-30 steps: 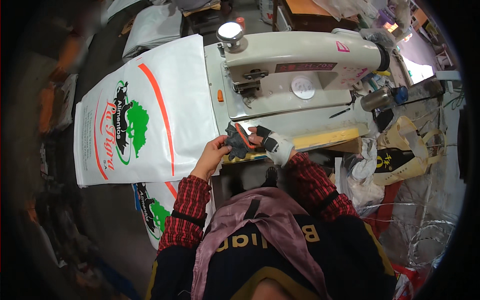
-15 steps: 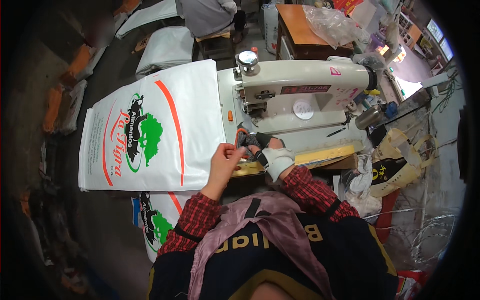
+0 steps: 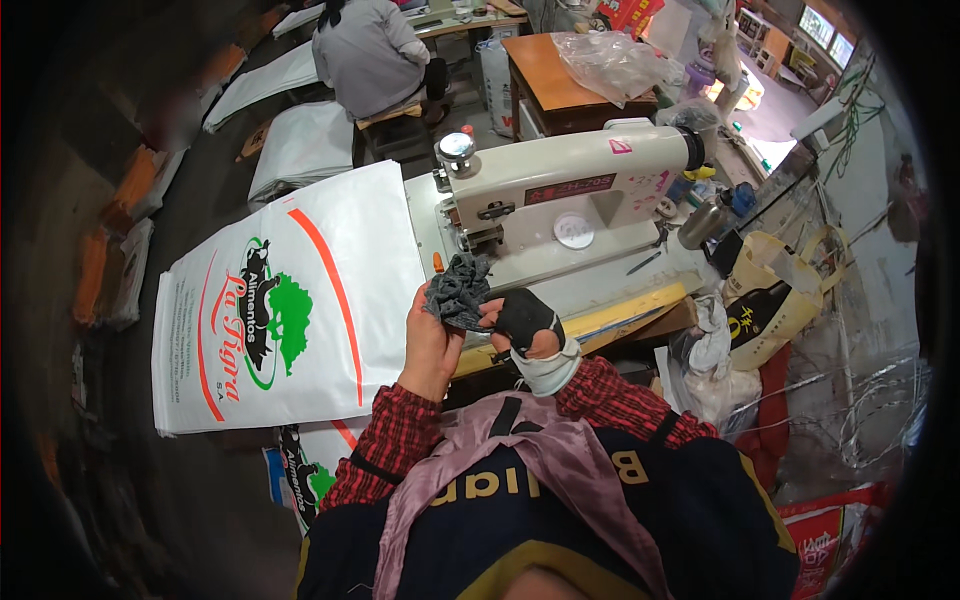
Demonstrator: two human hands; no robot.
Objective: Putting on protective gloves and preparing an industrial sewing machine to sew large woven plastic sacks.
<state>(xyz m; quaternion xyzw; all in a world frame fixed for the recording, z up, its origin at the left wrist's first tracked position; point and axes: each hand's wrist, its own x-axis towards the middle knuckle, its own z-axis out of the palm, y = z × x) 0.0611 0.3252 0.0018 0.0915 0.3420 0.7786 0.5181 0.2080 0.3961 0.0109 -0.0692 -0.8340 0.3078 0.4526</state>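
Observation:
My bare left hand [image 3: 432,345] is closed round a crumpled dark grey cloth [image 3: 460,290], holding it up in front of the sewing machine [image 3: 560,190]. Whether this cloth is a glove, its folds do not let me tell. My right hand [image 3: 530,325] wears a black fingerless glove with a white cuff; its curled fingertips grip the cloth's right edge. Left of the machine lies a large white woven sack [image 3: 330,240] printed in red, green and black. Part of another printed sack [image 3: 322,480] shows below it, next to my left sleeve.
A yellow-edged board [image 3: 610,315] runs along the machine's front. To the right are a metal bottle [image 3: 707,222] and a cream tote bag [image 3: 775,300]. Stacked white sacks [image 3: 300,150], a seated person [image 3: 368,60] and a wooden table [image 3: 560,75] are beyond.
The cloth, which showed an orange edge low between my hands, is now bunched up and raised higher in my left hand. My right hand has turned, its back more visible. The view has shifted.

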